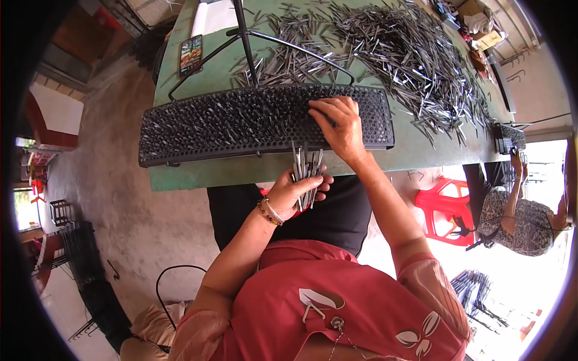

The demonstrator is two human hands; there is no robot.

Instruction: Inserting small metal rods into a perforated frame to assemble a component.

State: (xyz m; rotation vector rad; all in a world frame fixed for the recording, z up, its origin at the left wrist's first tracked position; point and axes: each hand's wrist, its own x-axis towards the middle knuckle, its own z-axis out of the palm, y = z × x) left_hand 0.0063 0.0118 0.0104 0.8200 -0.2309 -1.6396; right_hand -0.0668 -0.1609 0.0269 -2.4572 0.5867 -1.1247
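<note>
A long black perforated rack (265,120) stands along the near edge of the green table. Many thin metal strips stick up from its holes over the left and middle. Toward its right end the holes show bare. My left hand (301,189), below the rack's front edge, grips a bundle of thin metal strips (306,171), upright in the fingers. Over the right part of the rack is my right hand (340,123), thumb and fingertips drawn together at the holes. Whatever those fingertips pinch is too small to make out.
A large heap of loose metal strips (415,60) covers the far right of the green table (192,177). A black wire stand (244,36) rises behind the rack, beside a phone (190,55). Right of me are a red plastic stool (445,210) and another person (518,219) working.
</note>
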